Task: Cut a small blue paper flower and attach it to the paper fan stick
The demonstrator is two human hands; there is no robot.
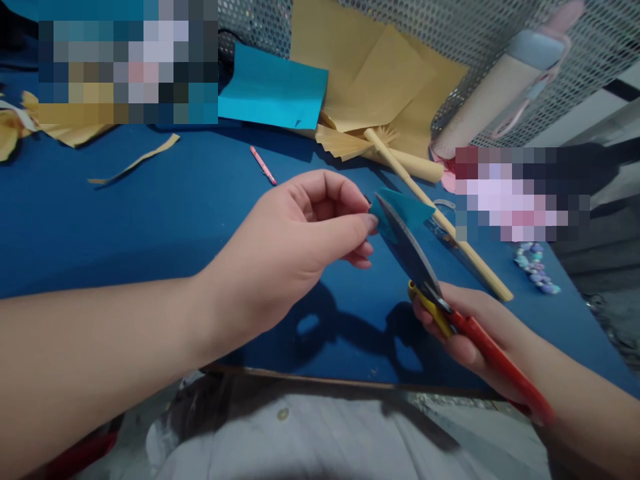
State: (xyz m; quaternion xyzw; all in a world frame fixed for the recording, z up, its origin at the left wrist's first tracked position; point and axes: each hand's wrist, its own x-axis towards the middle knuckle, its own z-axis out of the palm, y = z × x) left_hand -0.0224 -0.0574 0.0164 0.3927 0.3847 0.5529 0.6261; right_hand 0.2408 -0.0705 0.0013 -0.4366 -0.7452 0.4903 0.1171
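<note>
the left hand [323,230] pinched small teal paper [407,207], seemingly part-cut. near the blue table's front edge [320,378], the right hand [500,327] gripped red-and-yellow metal scissors [473,331].

- Those scissors [433,288]: red, yellow and dark grey
- Paper scrap [407,205]: teal
- Bigger sheet [280,90]: bright turquoise
- Tabletop [125,227]: deep plain blue
- Stick [415,189]: pale straw yellow
- Bead string [536,268]: a jumble of lilac, blue and aqua
</note>
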